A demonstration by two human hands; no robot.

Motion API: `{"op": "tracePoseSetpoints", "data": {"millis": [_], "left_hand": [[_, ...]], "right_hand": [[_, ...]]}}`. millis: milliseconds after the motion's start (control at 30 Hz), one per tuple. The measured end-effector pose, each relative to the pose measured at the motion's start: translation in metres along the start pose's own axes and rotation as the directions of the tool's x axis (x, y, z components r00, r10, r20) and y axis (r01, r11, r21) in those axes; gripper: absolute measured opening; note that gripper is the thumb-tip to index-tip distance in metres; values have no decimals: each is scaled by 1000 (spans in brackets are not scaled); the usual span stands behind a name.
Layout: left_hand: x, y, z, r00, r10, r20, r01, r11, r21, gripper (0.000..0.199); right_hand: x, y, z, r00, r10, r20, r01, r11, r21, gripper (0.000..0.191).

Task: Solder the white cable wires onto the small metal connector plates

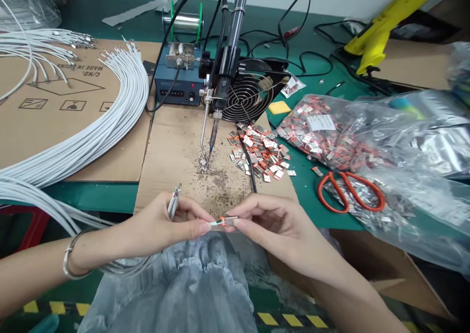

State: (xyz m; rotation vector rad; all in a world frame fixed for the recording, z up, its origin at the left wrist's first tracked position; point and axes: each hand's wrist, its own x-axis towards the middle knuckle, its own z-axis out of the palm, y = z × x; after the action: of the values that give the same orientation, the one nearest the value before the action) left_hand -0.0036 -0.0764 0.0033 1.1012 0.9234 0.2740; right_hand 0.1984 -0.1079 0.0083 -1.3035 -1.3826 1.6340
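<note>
My left hand (179, 220) pinches the end of a white cable (214, 223) between thumb and forefinger, and more white cable ends (174, 203) stick up from its curled fingers. At that cable's tip, my right hand (270, 225) grips a small metal connector with an orange-red part (229, 221) by its edge. The two pieces meet in front of my lap; whether they are joined I cannot tell. Just beyond, a soldering iron (213, 139) is clamped pointing down beside a thin feed tube (203, 132). A pile of similar connectors (261, 152) lies to its right.
Solder bits and soot mark the cardboard (176, 161) under the iron's tip. Behind stand a blue solder feeder (176, 85) and a round fan (246, 98). White cable bundles (110, 127) spread left. Orange scissors (348, 191) and a bag of connectors (326, 132) lie right.
</note>
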Motion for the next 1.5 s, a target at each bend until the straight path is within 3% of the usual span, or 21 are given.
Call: {"op": "tracePoseSetpoints", "data": {"millis": [200,400,767,1100,1500], "left_hand": [[33,24,-23,985,71,-158,-43,983,176,9],[50,40,-40,969,64,-238,-16,980,198,11],[53,42,-40,959,155,-237,-94,964,248,10],[50,42,-40,957,144,-251,-85,969,231,10],[54,40,-40,957,149,-247,-89,967,239,11]], "right_hand": [[50,-3,-10,992,125,-26,-124,992,35,15],[81,2,-18,998,59,-28,-52,980,194,18],[80,2,-15,993,48,-104,-21,969,247,13],[79,3,-16,993,18,-115,3,985,174,9],[80,4,-16,993,17,-119,10,976,220,10]]}}
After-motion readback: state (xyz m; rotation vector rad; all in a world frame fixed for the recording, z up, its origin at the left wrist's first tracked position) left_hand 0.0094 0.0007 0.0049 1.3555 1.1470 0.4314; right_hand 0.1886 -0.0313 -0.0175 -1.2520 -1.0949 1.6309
